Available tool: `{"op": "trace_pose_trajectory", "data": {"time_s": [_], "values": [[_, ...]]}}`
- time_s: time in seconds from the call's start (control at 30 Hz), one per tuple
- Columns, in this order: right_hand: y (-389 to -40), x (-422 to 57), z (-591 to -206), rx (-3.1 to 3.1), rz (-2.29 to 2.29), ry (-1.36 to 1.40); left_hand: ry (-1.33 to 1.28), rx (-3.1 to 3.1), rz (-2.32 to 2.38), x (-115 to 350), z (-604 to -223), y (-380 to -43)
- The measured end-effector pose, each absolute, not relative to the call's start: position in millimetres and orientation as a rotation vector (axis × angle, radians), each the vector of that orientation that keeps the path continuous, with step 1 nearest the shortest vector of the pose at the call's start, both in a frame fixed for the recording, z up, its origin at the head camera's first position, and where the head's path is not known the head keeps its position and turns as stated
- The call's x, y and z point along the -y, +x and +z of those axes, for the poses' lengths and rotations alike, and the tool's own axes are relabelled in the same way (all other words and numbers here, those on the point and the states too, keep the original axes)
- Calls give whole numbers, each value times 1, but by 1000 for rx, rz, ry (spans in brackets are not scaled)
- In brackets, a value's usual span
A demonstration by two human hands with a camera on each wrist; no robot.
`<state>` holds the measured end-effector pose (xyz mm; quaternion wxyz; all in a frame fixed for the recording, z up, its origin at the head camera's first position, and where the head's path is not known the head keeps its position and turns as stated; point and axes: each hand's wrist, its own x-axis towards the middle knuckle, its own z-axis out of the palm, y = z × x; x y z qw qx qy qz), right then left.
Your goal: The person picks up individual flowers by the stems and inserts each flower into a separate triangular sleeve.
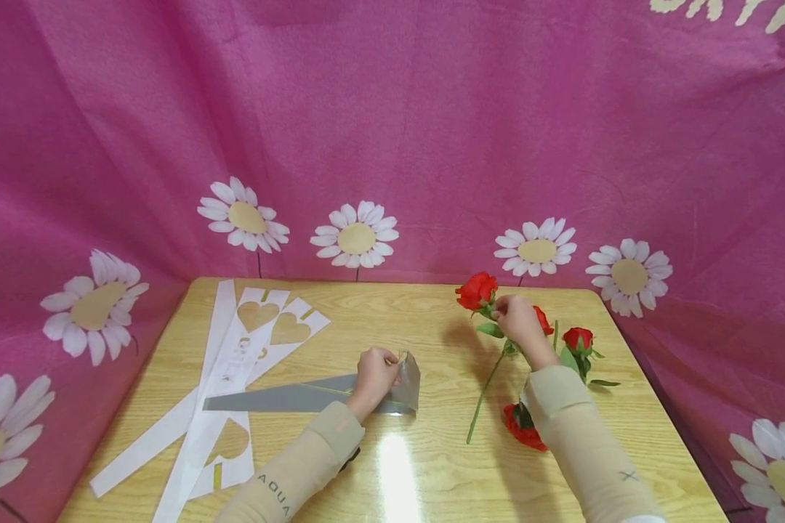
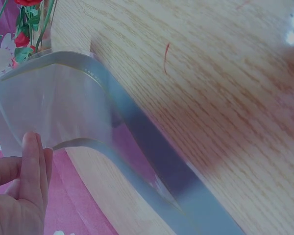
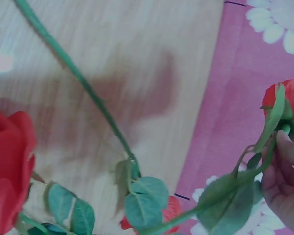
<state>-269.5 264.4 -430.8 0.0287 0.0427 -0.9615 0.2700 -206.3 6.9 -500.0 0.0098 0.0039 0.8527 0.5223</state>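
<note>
In the head view my left hand pinches the rim of a grey-edged clear flower sleeve near its wide end; the narrow end points left. The left wrist view shows the sleeve bowed apart at its mouth, with my fingers at the edge. My right hand pinches a red rose by its stem just under the bloom, and the stem slants down toward me. In the right wrist view this rose has green leaves close to my thumb.
Several more roses lie at the right, among them a small-bloomed rose and another rose by my right sleeve. White sleeves with heart windows overlap at the left of the wooden table. A pink flowered cloth hangs behind.
</note>
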Motion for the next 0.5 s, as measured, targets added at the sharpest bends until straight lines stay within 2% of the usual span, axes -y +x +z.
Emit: {"op": "trace_pose_trajectory", "data": {"time_s": [0.23,0.5], "values": [[-269,-268,-418,2855,1166,-28,-11,-2644,1620,-7,-499,-207],[-270,-273,-410,2769,1337,-222,-3,-2631,1630,-8,-500,-208]]}}
